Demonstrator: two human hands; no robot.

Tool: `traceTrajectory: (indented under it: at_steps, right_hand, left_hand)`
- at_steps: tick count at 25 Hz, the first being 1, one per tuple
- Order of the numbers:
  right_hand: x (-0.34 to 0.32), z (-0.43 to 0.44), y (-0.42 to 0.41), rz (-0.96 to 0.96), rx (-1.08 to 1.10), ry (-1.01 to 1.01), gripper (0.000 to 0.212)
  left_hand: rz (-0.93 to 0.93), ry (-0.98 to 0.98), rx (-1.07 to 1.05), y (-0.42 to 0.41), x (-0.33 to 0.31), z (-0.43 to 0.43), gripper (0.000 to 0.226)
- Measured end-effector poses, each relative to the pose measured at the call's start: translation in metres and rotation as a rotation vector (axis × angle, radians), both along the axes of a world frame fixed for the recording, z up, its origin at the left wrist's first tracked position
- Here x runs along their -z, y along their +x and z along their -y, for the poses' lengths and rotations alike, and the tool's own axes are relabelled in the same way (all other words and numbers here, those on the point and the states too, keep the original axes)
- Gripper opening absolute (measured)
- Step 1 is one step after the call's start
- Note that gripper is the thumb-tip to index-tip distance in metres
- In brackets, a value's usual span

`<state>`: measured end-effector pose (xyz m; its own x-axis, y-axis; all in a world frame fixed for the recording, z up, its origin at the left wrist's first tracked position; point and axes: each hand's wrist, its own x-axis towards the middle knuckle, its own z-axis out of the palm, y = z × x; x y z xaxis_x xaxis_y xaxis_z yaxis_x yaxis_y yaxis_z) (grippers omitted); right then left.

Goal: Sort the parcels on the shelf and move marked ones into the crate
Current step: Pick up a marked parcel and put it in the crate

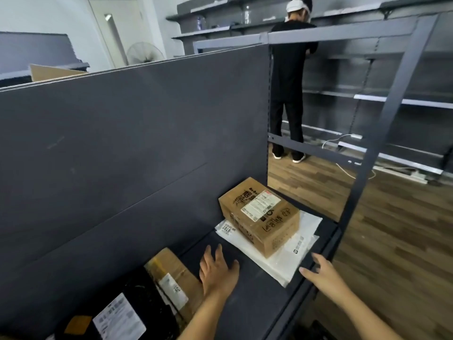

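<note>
The left hand (218,271) and right hand (323,274) are held spread, empty; the cardboard box (259,217) should be gripped by opposite sides.

A labelled cardboard box (259,217) lies on white poly mailers (290,258) on the dark shelf (247,305), left hand (218,272) spread open near a taped brown parcel (175,278), right hand (323,274) open at the front edge.

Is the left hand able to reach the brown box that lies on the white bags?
Probably yes. The left hand is open over the shelf, and nothing stands between it and the brown box on the white bags.
</note>
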<state>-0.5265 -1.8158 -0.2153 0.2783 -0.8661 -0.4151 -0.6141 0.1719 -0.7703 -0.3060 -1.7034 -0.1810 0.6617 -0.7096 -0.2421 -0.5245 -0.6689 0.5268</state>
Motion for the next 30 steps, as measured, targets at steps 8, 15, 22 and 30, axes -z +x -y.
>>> traceTrajectory:
  at_steps: [8,15,22,30]
  right_hand:
    - [0.012,0.025,0.062,0.335,0.332,0.268,0.066]
    - [0.02,0.051,0.111,0.524,0.54,0.459,0.064]
    - [0.027,0.05,0.108,0.657,0.644,0.477,0.062]
    - [0.015,0.029,0.085,0.767,0.565,0.334,0.072]
  left_hand:
    - [-0.147,-0.144,0.035,0.089,-0.001,0.088,0.069]
    - [-0.411,-0.247,0.044,0.136,0.014,0.168,0.064]
    - [-0.433,-0.286,-0.001,0.13,0.031,0.194,0.029]
    - [-0.717,-0.541,-0.024,0.101,0.0,0.117,0.025]
